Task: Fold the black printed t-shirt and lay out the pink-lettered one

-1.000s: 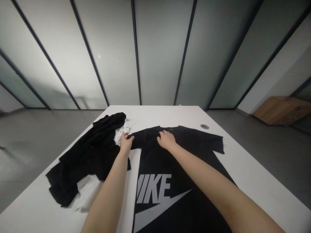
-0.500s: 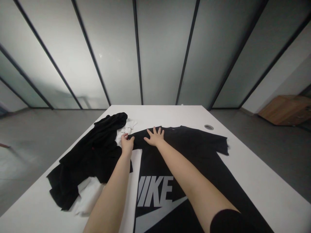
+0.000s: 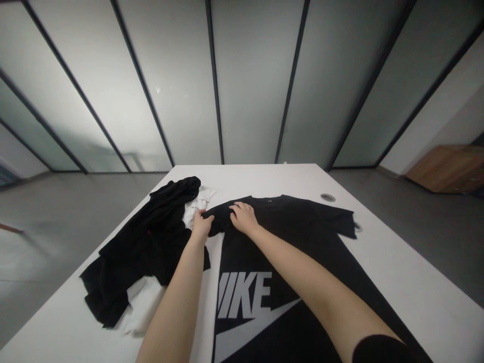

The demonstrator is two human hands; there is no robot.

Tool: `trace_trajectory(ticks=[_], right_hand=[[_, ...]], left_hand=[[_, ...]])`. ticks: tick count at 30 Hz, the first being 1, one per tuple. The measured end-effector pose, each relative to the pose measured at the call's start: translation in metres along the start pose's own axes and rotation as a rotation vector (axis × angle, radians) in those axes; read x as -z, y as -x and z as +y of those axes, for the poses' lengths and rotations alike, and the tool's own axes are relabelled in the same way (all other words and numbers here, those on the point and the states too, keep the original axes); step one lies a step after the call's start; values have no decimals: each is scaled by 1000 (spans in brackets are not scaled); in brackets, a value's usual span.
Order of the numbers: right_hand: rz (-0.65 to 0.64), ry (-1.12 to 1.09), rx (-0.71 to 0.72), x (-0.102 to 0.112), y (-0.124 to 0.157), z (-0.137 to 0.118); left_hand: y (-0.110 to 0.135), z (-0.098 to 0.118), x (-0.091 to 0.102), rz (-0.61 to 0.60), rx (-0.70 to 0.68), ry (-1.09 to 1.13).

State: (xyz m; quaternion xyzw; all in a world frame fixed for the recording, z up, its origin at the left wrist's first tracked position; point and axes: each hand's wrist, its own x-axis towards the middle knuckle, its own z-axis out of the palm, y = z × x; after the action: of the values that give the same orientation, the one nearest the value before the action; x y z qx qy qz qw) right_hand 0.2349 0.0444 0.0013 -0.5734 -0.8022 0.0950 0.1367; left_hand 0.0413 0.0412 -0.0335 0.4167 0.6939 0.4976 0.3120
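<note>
A black T-shirt (image 3: 302, 227) with grey NIKE lettering and a swoosh lies spread on the white table, its collar toward the far edge. At the end of its left-hand sleeve, my left hand (image 3: 201, 223) is closed, thumb and fingers pinching the hem. My right hand (image 3: 244, 218) rests at the shoulder on that same side, its fingers bent and drawn together on the fabric. Between the two hands the sleeve runs slightly lifted and curved. My right forearm covers part of the shirt's front.
Left of the T-shirt, a heap of black clothing (image 3: 151, 242) lies over white cloth (image 3: 145, 305). A round grommet (image 3: 327, 197) is set in the table (image 3: 245, 176) at the far right. Beyond stand frosted glass panels (image 3: 253, 91); a wooden cabinet (image 3: 448, 169) is at the right.
My right hand's spread fingers have curled in on the shoulder fabric. My left hand keeps its pinch on the sleeve end, and the sleeve now bows more. The view has shifted slightly.
</note>
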Motion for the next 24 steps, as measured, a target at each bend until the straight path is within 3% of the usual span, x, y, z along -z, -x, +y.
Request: trace_trajectory(ticks=[7, 12, 18, 21, 24], right_hand=[[-67, 11, -27, -22, 69, -26], [-41, 2, -6, -24, 85, -36], [-69, -22, 223, -20, 89, -36], [-90, -29, 301, -18, 93, -35], [-96, -66, 341, -18, 96, -33]], left_hand=[[1, 29, -5, -2, 260, 539], [-4, 46, 8, 28, 342, 684], [2, 50, 21, -86, 368, 657], [10, 47, 16, -194, 312, 516], [14, 44, 13, -210, 205, 321]])
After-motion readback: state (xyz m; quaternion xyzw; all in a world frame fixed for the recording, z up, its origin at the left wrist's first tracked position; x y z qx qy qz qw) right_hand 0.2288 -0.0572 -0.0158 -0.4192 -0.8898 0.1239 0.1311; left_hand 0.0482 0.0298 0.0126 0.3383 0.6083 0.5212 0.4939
